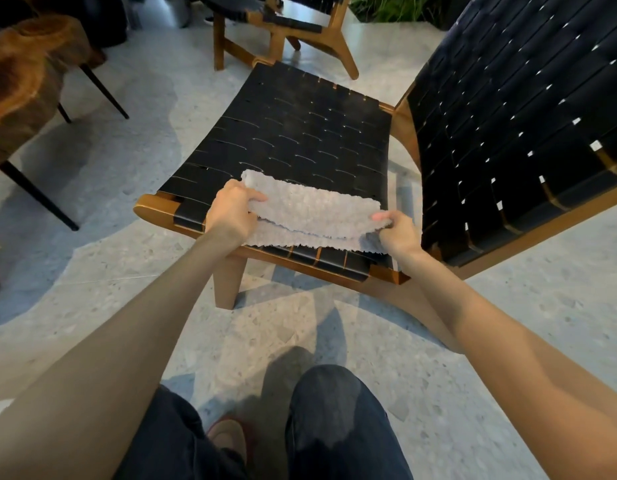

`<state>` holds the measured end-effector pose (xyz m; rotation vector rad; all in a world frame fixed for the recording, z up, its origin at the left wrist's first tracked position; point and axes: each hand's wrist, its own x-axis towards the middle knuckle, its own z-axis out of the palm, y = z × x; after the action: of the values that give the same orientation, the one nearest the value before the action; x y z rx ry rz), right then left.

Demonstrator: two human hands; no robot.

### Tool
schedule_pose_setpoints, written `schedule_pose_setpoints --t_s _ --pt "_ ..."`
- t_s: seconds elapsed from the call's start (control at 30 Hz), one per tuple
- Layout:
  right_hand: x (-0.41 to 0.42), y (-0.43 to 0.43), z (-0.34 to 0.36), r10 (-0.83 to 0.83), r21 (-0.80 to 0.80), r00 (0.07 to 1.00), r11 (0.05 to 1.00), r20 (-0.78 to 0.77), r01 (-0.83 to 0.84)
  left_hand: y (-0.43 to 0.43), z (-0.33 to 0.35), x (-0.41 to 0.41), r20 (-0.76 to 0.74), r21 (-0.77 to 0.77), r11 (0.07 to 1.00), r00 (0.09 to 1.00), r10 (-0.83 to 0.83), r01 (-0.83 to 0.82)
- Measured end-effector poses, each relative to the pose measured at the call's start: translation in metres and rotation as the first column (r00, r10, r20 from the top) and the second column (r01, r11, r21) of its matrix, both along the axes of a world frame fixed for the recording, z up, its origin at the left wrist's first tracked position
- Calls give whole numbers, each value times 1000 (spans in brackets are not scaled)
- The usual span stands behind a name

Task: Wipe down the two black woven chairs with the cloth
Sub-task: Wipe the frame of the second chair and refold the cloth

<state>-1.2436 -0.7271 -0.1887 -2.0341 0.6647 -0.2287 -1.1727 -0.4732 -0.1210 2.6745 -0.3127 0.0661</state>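
The left hand [230,213] and right hand [398,233] each pinch an end of the folded cloth [310,216] over the chair seat [293,140]; its fibres may catch in the weave gaps.

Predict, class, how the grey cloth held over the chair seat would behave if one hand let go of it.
The cloth is probably floppy: it sags in folded layers between the left hand and right hand. It looks light, since fingertip pinches hold it up. Its fluffy pile would likely drag rather than slide on the woven seat.
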Motion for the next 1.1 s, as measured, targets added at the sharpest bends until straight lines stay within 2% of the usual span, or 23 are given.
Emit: schedule_pose_setpoints --t_s 0.13,0.27,0.37,0.43,0.5,0.57,0.63,0.77,0.87,1.0,1.1 --pt "-3 -1 -13 4 -61 998 998 -58 -8 6 12 -5 -26 -14 1000 999 -21 20" --pt "2 2 -5 -130 -3 991 992 -25 130 10 24 -12 -10 67 996 998 -59 60" --pt "7 4 1 -181 50 982 982 -54 183 13 25 -21 -69 121 982 988 -135 143" --pt "7 5 2 -130 50 986 989 -100 136 19 22 -29 -97 202 952 972 -214 230" --pt "5 5 1 -21 -29 982 999 -189 16 24 17 -34 -87 285 920 963 -256 270" --pt "3 4 -1 -17 -78 967 997 -256 -3 26 13 -34 -75 245 927 959 -274 284" --pt "3 6 0 -69 -18 965 998 -251 67 24 8 -32 -88 178 939 955 -283 295" --pt "6 6 5 -106 122 955 982 -277 145 16 -2 -24 -61 223 938 964 -257 264" --pt "8 9 13 -101 128 974 983 -203 128 12 -2 -19 -41 208 954 976 -214 218" --pt "16 27 40 -77 -32 986 996 148 83 12 -4 -13 -104 244 945 975 -197 217" --pt "17 54 58 82 -108 948 993 308 -51 20 -9 -10 -35 286 952 994 -106 112"
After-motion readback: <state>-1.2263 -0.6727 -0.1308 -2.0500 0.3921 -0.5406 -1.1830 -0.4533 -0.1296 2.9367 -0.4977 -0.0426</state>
